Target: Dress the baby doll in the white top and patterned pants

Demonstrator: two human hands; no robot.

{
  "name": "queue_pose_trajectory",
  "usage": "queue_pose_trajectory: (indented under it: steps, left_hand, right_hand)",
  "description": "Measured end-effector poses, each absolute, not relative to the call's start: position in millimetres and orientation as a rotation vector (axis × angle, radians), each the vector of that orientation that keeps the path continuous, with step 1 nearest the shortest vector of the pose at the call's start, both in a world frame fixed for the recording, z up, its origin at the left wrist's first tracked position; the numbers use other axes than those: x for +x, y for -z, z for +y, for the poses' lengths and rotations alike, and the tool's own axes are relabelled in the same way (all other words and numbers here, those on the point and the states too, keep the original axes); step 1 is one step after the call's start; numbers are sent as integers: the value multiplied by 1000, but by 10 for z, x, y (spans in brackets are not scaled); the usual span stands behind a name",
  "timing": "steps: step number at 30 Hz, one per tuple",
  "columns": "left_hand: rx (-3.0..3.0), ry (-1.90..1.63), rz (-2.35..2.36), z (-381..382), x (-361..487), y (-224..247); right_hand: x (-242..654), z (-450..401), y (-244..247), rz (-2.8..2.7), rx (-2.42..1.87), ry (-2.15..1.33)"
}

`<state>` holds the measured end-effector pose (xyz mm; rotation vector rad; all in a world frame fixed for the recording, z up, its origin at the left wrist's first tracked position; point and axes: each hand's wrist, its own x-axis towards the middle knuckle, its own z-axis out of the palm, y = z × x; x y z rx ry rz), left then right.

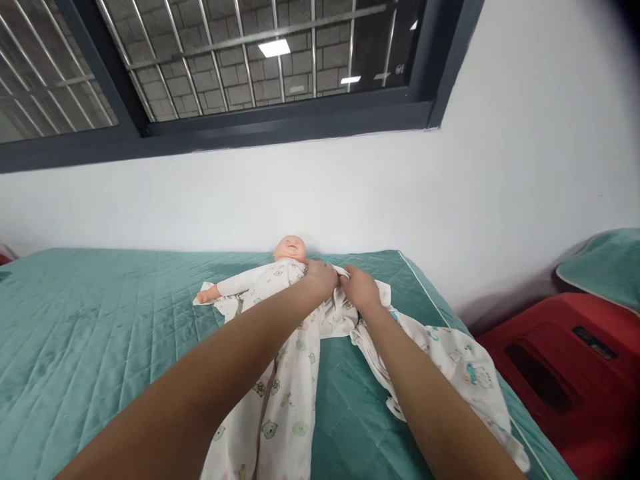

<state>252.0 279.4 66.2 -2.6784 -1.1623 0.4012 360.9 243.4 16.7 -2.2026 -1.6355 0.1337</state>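
A baby doll (291, 249) lies face up near the wall, its head toward the window. It wears a white printed baby romper (295, 387), whose legs stretch toward me. The doll's arm on the left side is out flat in a white sleeve, with its hand showing. My left hand (323, 277) is closed on the romper's cloth by the doll's shoulder on the right side. Close beside it, my right hand (361, 288) pinches the white sleeve cloth. The doll's other arm is hidden by cloth and my hands.
Another white printed baby garment (450, 360) lies crumpled to the right. Everything rests on a green quilted cover (125, 333). A red plastic chair or stool (565, 360) stands at the right, with green cloth (605, 267) above it. Behind are a white wall and a barred window (260, 60).
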Motion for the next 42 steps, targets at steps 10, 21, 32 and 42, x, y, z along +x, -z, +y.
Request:
queue_pose_trajectory:
  steps: [10,21,32,42]
  left_hand:
    - [-2688,-442,-1102,3115,2249,-786]
    - [-2785,-254,-1037,3010,2553,-496]
    - [-2703,-175,-1056,2922,2521,-545]
    - [-2664,-211,-1008,2988,2353,-766]
  right_hand:
    - [3812,2401,-151,-1484,-2228,-224]
    - [3780,2469,-111,-1526,-2243,-298]
    - [3804,2404,-120,-1416,-2214,-340]
    - [3930,2460,-29,-1286,-2123,-424]
